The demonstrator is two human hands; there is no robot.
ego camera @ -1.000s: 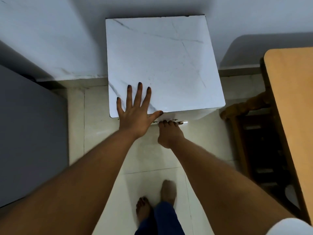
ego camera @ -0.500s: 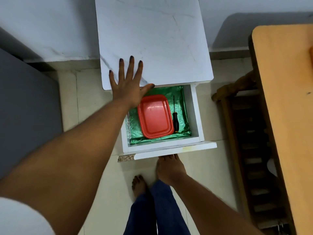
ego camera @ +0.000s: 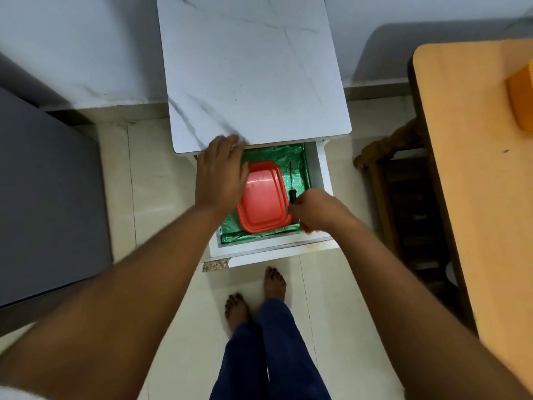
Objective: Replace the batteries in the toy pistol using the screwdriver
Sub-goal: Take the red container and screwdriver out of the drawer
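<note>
The white cabinet's drawer (ego camera: 321, 168) stands pulled out, lined with green foil. Inside lies a red plastic box (ego camera: 264, 202) with its lid on. To its right lies a screwdriver (ego camera: 291, 183) with a thin shaft and a black handle. My right hand (ego camera: 313, 210) is in the drawer with its fingers closing around the screwdriver's handle. My left hand (ego camera: 220, 173) hovers over the left part of the drawer and the box's left edge, fingers together, holding nothing. The toy pistol and the batteries are not visible.
The cabinet's marble-look top (ego camera: 251, 70) overhangs the drawer's back. A wooden table (ego camera: 476, 168) stands at the right with an orange object (ego camera: 522, 99) on it, and a dark wooden chair (ego camera: 401, 180) sits beside it. A grey surface (ego camera: 43, 197) fills the left. My bare feet (ego camera: 253, 295) stand on the tiled floor.
The drawer went from shut to pulled out. My right hand left the drawer front and reached in to the screwdriver. My left hand slid off the cabinet top to above the drawer.
</note>
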